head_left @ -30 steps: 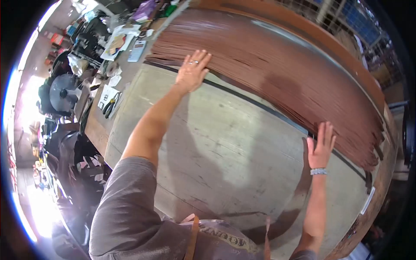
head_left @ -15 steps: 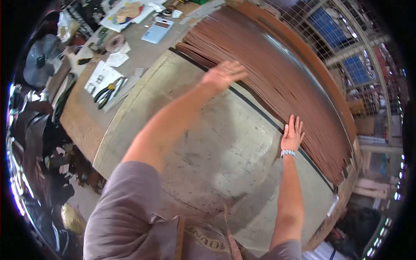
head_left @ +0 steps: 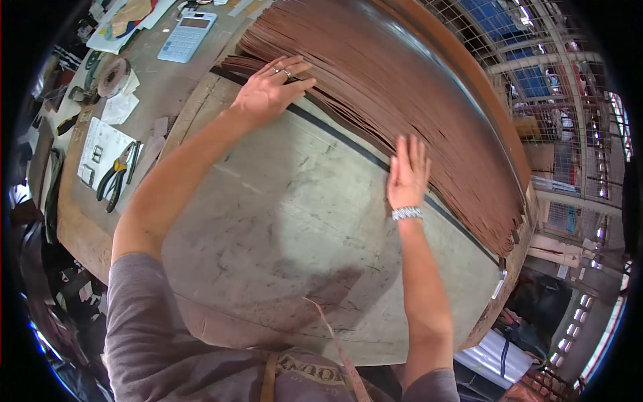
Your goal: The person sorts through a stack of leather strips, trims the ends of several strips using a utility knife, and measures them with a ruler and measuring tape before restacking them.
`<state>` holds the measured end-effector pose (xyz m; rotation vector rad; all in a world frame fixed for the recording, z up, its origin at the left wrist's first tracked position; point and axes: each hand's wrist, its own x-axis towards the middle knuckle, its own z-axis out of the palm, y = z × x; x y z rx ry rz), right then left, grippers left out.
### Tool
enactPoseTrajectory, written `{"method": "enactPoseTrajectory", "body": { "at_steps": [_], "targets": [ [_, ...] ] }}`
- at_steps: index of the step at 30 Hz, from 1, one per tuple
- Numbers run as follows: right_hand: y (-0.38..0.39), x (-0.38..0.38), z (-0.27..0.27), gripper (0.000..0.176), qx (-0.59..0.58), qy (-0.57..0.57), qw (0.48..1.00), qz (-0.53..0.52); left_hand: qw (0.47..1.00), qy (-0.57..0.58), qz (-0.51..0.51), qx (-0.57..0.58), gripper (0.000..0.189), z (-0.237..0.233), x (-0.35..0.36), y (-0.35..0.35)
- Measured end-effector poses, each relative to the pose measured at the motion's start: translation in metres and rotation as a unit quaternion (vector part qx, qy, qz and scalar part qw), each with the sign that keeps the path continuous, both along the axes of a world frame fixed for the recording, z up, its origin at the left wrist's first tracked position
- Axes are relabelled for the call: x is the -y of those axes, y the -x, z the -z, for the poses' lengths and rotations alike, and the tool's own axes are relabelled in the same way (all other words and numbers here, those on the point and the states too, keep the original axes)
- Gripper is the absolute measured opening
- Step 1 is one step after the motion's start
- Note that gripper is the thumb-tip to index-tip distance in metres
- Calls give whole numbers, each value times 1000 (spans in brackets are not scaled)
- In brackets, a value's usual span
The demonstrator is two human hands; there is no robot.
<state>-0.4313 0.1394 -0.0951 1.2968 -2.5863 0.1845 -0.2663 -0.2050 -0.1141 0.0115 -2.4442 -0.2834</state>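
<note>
A wide spread of thin brown leather strips (head_left: 415, 87) lies fanned across the far side of a pale grey cutting board (head_left: 295, 228). My left hand (head_left: 271, 90) rests flat on the near edge of the strips at the left, fingers together, rings on two fingers. My right hand (head_left: 406, 173), with a metal bracelet at the wrist, lies flat on the near edge of the strips near the middle. A dark strip (head_left: 348, 144) runs along the board just under both hands. Neither hand grips anything.
On the wooden bench (head_left: 80, 228) to the left lie pliers (head_left: 115, 178), a printed sheet (head_left: 100, 151), a tape roll (head_left: 112, 76) and a calculator (head_left: 187, 36). A wire mesh wall (head_left: 536, 74) stands beyond the strips. The board's right corner (head_left: 499, 285) drops off to the floor.
My left hand has come down from above the strips onto their near edge. My right hand has slid left along the edge toward the middle. The view has turned right.
</note>
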Motion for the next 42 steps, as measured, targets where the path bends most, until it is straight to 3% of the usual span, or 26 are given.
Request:
{"method": "enactPoseTrajectory", "body": {
  "at_steps": [5, 7, 10, 17, 19, 23, 26, 30, 34, 37, 40, 41, 42],
  "targets": [
    [-28, 88, -1, 57, 11, 27, 997, -77, 999, -11, 38, 22, 40, -4, 6, 10],
    [-33, 97, -2, 62, 25, 35, 998, -56, 998, 9, 54, 23, 43, -5, 10, 11],
    [-34, 100, -1, 65, 34, 54, 997, -52, 994, 74, 12, 76, 46, -14, 20, 1],
    [-41, 105, -4, 68, 35, 68, 996, -36, 985, 68, -139, 69, 49, -15, 48, -39],
    [-36, 105, 5, 68, 1, 61, 997, -40, 982, 73, -154, 77, 49, -18, 44, -37],
    [-36, 110, -4, 59, 41, 36, 998, -21, 990, 28, -92, 99, 49, -15, 55, -37],
    [-47, 93, -26, 53, 98, 65, 992, -33, 982, 74, -141, 98, 56, -15, 53, -34],
    [-98, 12, -56, 60, 152, 99, 983, -3, 976, 109, -159, 100, 59, -7, 56, -33],
    [-203, -147, -54, 66, 199, 105, 970, 92, 970, 158, -170, 76, 65, -9, 52, -34],
    [-317, -275, -51, 66, 200, 78, 948, 234, 964, 154, -184, 110, 68, -22, 35, -35],
    [-449, -387, -38, 63, 154, 95, 890, 418, 963, 154, -175, 132, 72, -30, 7, -26],
    [-489, -413, -38, 62, 131, 101, 851, 499, 964, 159, -162, 140, 73, -29, -9, -20],
    [-545, -457, -3, 62, 142, 68, 773, 615, 961, 166, -160, 150, 74, -29, -23, -19]
  ]
}}
